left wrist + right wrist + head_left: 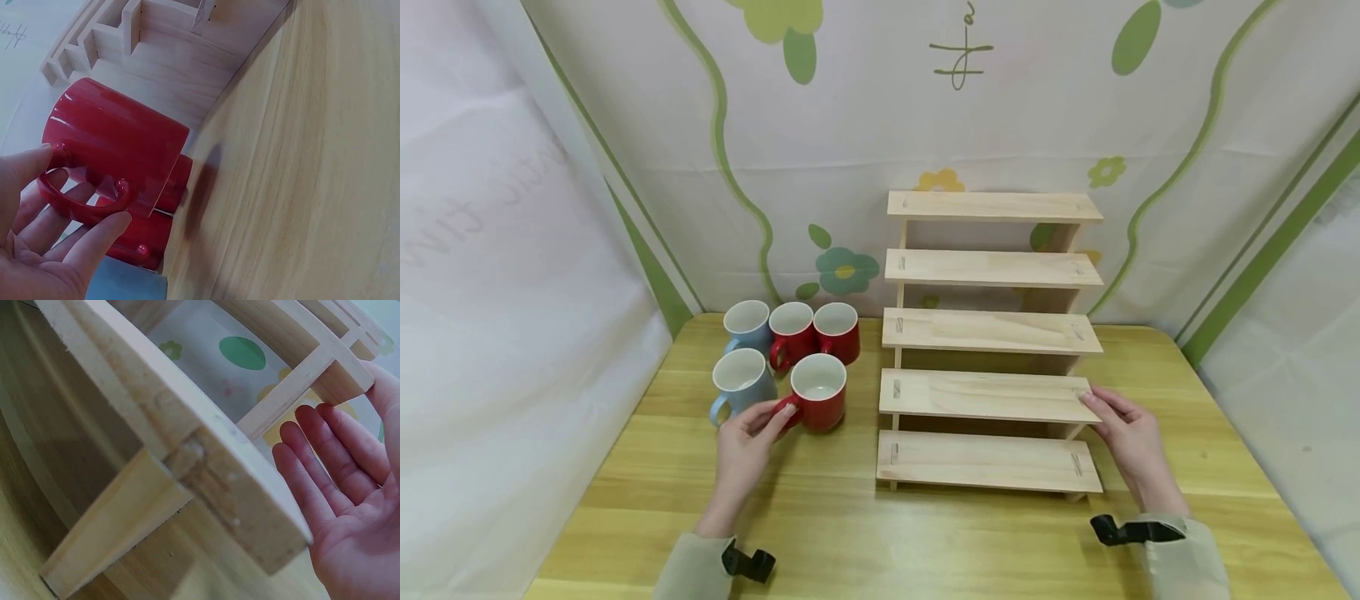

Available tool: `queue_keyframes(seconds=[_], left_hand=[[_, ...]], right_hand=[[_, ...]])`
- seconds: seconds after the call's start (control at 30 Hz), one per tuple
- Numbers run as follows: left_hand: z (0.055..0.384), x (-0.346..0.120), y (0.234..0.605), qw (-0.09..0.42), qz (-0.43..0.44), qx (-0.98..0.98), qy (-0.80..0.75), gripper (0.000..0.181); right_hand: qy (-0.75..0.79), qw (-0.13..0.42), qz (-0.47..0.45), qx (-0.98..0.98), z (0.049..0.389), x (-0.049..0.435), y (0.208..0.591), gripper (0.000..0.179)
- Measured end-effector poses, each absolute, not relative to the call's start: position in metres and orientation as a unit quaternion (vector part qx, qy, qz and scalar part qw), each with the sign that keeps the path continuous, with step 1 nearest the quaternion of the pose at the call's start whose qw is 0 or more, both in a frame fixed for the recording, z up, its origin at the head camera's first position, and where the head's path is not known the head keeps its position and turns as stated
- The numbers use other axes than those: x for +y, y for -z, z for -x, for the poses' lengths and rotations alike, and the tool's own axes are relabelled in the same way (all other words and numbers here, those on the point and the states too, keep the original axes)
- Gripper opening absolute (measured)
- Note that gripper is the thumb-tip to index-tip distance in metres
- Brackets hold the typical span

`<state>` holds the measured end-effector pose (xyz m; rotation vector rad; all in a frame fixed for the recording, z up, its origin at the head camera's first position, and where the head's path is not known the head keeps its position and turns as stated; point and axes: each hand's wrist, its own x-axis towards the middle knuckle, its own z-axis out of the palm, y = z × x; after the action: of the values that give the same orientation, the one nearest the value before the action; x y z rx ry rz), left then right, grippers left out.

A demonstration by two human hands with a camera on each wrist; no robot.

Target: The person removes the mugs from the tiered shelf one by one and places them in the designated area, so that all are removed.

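Observation:
My left hand [748, 437] holds a red mug [820, 400] by its handle, white inside. In the left wrist view the mug [119, 137] is tilted and raised off the table, its shadow beside it. My right hand [1131, 442] is at the right end of a stepped wooden display rack [985, 396], on the second board from the bottom. Its thumb lies on top of that board's corner. In the right wrist view the index fingertip meets the board's underside [344, 387], while the other fingers extend below it.
Two more red mugs [792, 329] [837, 332] and two light blue mugs [747, 325] [743, 383] stand close together left of the rack. The wooden table [850, 542] ends at a patterned white cloth [820, 183] behind and at the sides.

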<state>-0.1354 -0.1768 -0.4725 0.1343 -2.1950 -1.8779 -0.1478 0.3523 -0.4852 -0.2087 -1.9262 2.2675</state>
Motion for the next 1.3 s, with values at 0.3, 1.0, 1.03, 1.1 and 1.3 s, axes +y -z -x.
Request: queue_keyframes(seconds=[0.3, 1.0, 1.03, 1.1, 1.3], left_hand=[[0.135, -0.177, 0.476, 0.124, -0.051, -0.749, 0.649, 0.024], [0.141, -0.170, 0.483, 0.170, -0.099, -0.716, 0.669, 0.026], [0.142, -0.169, 0.484, 0.173, -0.102, -0.713, 0.671, 0.026], [0.144, -0.168, 0.487, 0.179, -0.107, -0.708, 0.675, 0.025], [0.146, -0.166, 0.492, 0.199, -0.129, -0.705, 0.669, 0.024]], right_hand=[[-0.760, 0.080, 0.069, -0.641, 0.147, 0.352, 0.485, 0.022], [-0.770, 0.079, 0.063, -0.630, 0.147, 0.353, 0.487, 0.021], [-0.772, 0.080, 0.063, -0.627, 0.147, 0.353, 0.487, 0.021], [-0.773, 0.080, 0.061, -0.626, 0.147, 0.352, 0.488, 0.021], [-0.776, 0.084, 0.061, -0.623, 0.147, 0.352, 0.488, 0.020]])
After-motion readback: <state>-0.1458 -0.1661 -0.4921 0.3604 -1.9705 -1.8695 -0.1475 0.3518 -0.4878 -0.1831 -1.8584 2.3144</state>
